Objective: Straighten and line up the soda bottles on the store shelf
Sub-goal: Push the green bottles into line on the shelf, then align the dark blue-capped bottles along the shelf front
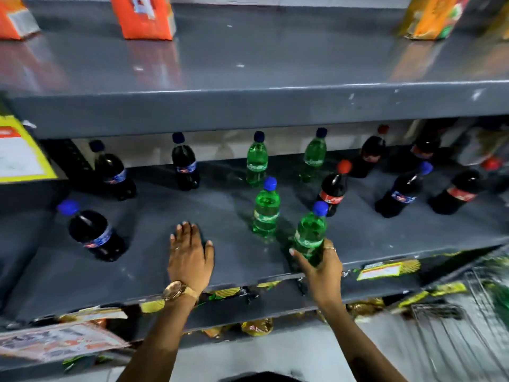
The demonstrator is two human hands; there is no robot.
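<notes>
Fingers (pixel 329 248) wrap smooth green plastic bottle (pixel 309 235) on shelf (pixel 154 271).

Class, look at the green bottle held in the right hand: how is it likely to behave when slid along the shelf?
The green bottle looks full, so probably heavyish and firm. It is tall and narrow, so a push near its blue cap may tip it. The right hand grips low, which likely steadies it.

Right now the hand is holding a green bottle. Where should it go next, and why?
Probably slide it a little back and left. The right hand grips the front green bottle near the shelf's front edge. The next green bottle stands behind it and further left, so the two do not line up. The left hand rests flat on the shelf.
</notes>
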